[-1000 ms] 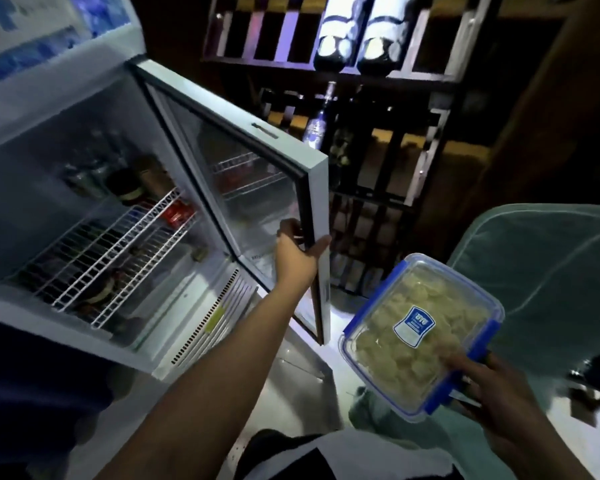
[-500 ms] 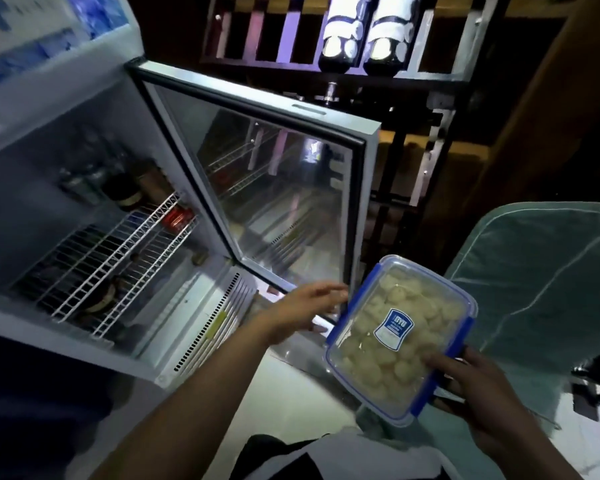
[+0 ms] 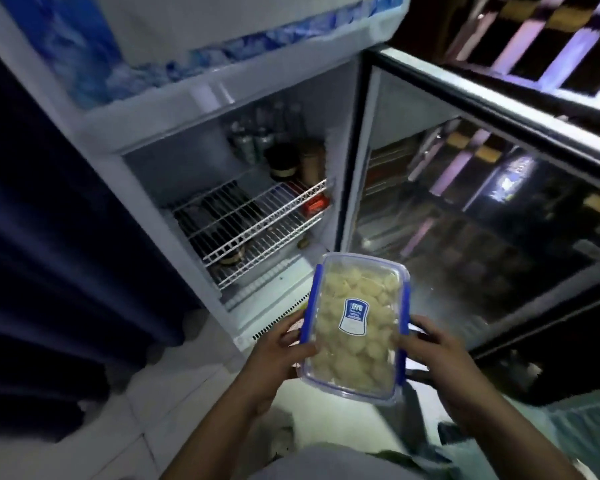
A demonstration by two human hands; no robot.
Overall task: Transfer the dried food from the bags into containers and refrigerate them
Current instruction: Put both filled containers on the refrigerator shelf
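Observation:
A clear plastic container (image 3: 355, 327) with blue clips and a white-and-blue label is full of pale dried food pieces. I hold it in front of the open fridge, just below the opening. My left hand (image 3: 278, 355) grips its left side and my right hand (image 3: 437, 358) grips its right side. The small fridge (image 3: 174, 133) stands open, with white wire shelves (image 3: 257, 220) inside. Its glass door (image 3: 482, 216) is swung wide to the right.
Bottles and jars (image 3: 284, 157) stand at the back of the upper shelf, and a red item (image 3: 314, 204) lies at the shelf's right end. A dark blue curtain (image 3: 49, 237) hangs left of the fridge. A wine rack (image 3: 534, 39) fills the upper right.
My left hand left the door and took the container's left side. The door swung wider open. The view turned toward the fridge interior, and the container moved to the centre.

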